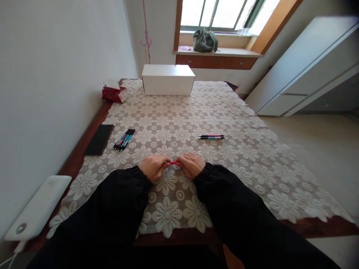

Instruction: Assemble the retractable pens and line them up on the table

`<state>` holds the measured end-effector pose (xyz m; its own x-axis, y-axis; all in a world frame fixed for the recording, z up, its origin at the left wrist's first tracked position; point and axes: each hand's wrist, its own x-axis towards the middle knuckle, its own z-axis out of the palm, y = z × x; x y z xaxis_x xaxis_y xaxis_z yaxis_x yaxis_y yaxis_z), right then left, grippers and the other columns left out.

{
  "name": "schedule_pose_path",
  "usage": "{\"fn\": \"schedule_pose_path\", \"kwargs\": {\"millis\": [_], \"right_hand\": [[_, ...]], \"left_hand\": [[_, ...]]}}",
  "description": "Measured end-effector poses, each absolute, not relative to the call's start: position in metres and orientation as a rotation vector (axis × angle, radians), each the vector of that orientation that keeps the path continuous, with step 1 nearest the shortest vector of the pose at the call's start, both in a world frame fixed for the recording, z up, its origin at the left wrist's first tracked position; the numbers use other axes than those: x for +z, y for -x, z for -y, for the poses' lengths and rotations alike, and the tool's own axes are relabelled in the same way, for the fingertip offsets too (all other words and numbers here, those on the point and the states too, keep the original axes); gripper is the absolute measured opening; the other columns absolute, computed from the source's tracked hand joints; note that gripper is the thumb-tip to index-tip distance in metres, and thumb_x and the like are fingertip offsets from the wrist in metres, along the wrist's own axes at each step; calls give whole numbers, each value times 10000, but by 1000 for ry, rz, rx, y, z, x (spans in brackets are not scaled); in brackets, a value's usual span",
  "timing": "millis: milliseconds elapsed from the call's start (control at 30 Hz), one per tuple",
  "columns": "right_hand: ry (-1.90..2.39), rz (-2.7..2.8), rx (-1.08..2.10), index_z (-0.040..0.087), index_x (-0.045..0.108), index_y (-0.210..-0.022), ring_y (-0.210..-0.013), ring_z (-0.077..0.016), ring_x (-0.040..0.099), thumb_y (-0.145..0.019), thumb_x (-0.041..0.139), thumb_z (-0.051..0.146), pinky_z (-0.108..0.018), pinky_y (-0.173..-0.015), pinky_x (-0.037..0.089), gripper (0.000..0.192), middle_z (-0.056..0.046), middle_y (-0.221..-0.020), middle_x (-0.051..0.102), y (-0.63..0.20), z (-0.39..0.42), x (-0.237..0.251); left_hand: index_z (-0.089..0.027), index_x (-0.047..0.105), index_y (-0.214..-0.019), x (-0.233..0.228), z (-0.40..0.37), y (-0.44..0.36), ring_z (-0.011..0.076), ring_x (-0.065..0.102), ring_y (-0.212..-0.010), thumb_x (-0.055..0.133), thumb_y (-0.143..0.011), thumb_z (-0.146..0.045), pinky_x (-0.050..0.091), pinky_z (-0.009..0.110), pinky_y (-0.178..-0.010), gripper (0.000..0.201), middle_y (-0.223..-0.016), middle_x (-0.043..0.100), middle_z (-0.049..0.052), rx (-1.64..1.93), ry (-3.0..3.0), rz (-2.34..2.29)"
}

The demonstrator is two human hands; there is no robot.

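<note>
Between my two hands, low over the near part of the table, is a pen [173, 163] whose pink-red middle shows; its ends are hidden in my fingers. My left hand [155, 166] is closed on one end of it. The other end is gripped by my right hand [191, 164]. Beyond my right hand, two pens [211, 137] lie side by side, one with a pink-red barrel and one with a teal barrel. Left of my left hand rests a bunch of several similar pens [123, 140], teal and pink-red with black ends.
A black flat notebook-like object [99, 140] lies at the left edge, with a white power bank [37, 209] and its cable nearer me. A white box [168, 84] and a red tissue pack [114, 94] stand at the back of the lace-covered table [238, 112].
</note>
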<state>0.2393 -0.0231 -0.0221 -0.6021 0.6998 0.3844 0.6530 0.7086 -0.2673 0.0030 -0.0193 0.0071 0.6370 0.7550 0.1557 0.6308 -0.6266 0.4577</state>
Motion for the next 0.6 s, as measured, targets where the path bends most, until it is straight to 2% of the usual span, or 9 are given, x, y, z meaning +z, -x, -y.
{"fn": "schedule_pose_path", "kwargs": {"millis": [133,300,433,600], "right_hand": [[1027,2467,66,210,623,-897,-707,-179,576,-1068,421,355,-323,-682,340,302,-44,-779,662,-236,26,-18],[1089,2411,117,204,633,-970,-783,-184,615,-1063,431,383,-323,-729,371,286,-58,-885,706,-235,28,-14],[1038,2441,143,223,648,-968,-753,-178,608,-1071,416,384,-317,-705,366,300,-39,-825,696,-235,27,-14],[1018,2427,139,210,631,-936,-783,-184,622,-1064,425,417,-317,-722,395,319,-53,-850,697,-234,26,-15]], "left_hand": [[-213,703,-856,5,19,-3,194,603,-687,370,-1021,-330,467,308,-689,389,-698,616,55,388,-2568,-1193],[-208,688,-879,7,18,-4,206,614,-757,347,-1038,-363,463,317,-729,408,-766,643,70,429,-2580,-1244],[-209,694,-946,8,19,-5,198,605,-727,339,-1043,-365,453,313,-724,399,-757,630,61,406,-2604,-1227],[-201,674,-879,8,21,-6,192,589,-699,331,-1047,-366,439,309,-710,416,-714,609,54,389,-2651,-1229]]}}
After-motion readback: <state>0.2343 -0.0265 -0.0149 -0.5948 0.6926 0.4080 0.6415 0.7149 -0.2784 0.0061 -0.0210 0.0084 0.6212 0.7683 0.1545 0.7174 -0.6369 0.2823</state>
